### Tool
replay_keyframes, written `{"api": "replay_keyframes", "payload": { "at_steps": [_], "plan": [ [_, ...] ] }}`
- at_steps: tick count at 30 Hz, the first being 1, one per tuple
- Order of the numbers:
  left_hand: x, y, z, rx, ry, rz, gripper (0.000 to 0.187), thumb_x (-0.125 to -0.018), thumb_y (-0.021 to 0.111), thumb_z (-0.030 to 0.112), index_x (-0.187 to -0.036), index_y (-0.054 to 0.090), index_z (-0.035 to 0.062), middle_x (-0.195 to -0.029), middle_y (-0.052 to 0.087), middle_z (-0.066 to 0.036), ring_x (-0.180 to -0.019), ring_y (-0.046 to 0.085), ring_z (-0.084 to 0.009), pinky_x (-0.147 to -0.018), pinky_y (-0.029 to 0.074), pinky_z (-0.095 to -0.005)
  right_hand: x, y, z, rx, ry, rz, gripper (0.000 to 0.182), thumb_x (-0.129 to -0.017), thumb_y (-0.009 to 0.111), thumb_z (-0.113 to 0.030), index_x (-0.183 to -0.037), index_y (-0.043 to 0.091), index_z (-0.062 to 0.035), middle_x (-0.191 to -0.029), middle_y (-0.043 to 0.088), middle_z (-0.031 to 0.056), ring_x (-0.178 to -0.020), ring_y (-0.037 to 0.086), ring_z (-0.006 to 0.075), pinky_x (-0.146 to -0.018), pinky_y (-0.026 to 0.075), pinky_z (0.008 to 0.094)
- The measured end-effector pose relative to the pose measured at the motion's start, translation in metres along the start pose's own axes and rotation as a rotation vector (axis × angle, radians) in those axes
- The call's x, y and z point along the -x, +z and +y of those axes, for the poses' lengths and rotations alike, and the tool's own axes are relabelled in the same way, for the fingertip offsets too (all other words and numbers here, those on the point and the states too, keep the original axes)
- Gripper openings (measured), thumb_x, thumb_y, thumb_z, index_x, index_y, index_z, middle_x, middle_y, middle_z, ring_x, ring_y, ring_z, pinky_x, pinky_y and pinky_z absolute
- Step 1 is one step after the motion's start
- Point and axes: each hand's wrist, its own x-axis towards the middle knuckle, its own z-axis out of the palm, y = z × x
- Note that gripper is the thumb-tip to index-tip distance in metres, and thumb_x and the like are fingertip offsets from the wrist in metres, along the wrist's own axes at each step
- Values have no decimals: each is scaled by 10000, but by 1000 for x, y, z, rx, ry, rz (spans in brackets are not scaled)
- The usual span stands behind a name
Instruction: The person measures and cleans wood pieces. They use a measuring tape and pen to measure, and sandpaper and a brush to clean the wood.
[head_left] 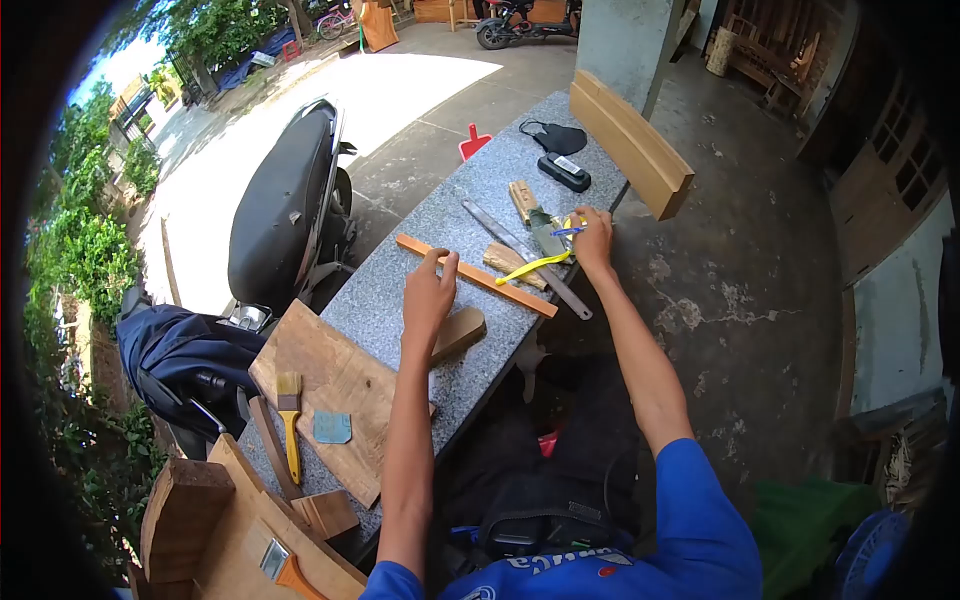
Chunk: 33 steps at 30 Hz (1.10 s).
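Slender wooden strip, laid flat and obliquely across a speckled stone table, with one end close to the table's near edge. The left hand is set over the strip, its bent fingers at the wood; whether the strip is pinched or merely pressed cannot be told. A blue pen is gripped in the right hand, from which a yellow measuring tape is extended to the strip; how the tape is held there is partly hidden.

For good handling, the strip is judged best steadied by light, even pressure, and the tape kept flat and untwisted along the wood. The pen is better kept tip-free of the tape's face, since its figures could be smudged or masked.

Beneath the tape, a short wood block and a metal ruler are seen. Further along, a black case and a dark face mask are placed. Toward the other end, a broad board bears a yellow-handled brush and a blue-green square.

Beyond the table, a scooter is parked, a pillar rises, and a stained concrete floor is shown, shaded beside sunlit paving.
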Motion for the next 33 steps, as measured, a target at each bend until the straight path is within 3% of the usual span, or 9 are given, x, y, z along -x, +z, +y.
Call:
{"api": "replay_keyframes", "payload": {
  "at_steps": [3,4,7,8,13,21,24,27,33],
  "plan": [
    [-27,34,-4,-256,89,-62,423,-740,596,399,-950,588,32,-794,607,-224,-752,596,-370,-708,454,-426,0,-4,-12,17,82,-81,187,-811,548,-217,-970,594,-131,-969,494,117,-906,510,318,-771,414,417],
    [-30,39,-6,-266,132,-32,403,-700,631,328,-939,581,7,-770,613,-218,-699,613,-349,-669,479,-396,-1,-8,-13,36,86,-98,189,-818,535,-222,-975,593,-132,-972,494,123,-906,509,322,-774,414,416],
    [-42,36,-6,54,-61,-99,321,-697,623,233,-921,578,7,-746,622,-156,-634,633,-221,-519,499,-307,1,-16,-18,79,94,-144,197,-836,507,-233,-988,590,-138,-976,494,137,-908,509,330,-780,413,414],
    [-50,39,-24,200,31,-64,376,-665,582,155,-993,532,-22,-664,603,-143,-513,597,-192,-449,474,-289,1,-17,-19,88,92,-150,199,-838,504,-235,-992,589,-143,-976,494,138,-908,508,331,-780,413,415],
    [-5,-40,8,359,-2,-59,540,-668,571,124,-1164,395,3,-540,533,-63,-408,505,-110,-344,386,-229,-1,-15,-17,110,50,-153,207,-847,488,-249,-998,590,-151,-967,490,138,-895,506,336,-781,413,411],
    [49,-30,-35,-74,154,199,296,-697,556,149,-955,576,4,-479,487,-101,-438,513,-175,-471,410,-298,-4,-15,-16,102,93,-238,222,-856,469,-269,-1029,562,-167,-1024,443,112,-969,463,323,-807,397,446],
    [57,-32,-32,-71,52,104,246,-764,551,157,-962,576,12,-551,529,-123,-518,547,-206,-522,424,-310,-4,-15,-15,102,93,-245,222,-858,465,-267,-1031,561,-165,-1022,443,114,-968,463,322,-808,394,446],
    [60,-28,-44,-117,224,171,225,-832,509,172,-986,569,19,-668,564,-150,-626,566,-242,-591,434,-329,-4,-17,-17,119,90,-254,222,-857,464,-262,-1031,561,-163,-1019,443,117,-962,466,323,-809,396,440],
    [65,-22,-49,14,276,177,267,-875,440,161,-1073,526,4,-843,561,-187,-762,558,-295,-691,431,-347,-3,-16,-16,120,61,-223,217,-856,468,-256,-1021,564,-153,-1008,445,121,-938,477,324,-796,405,423]
  ]
}}
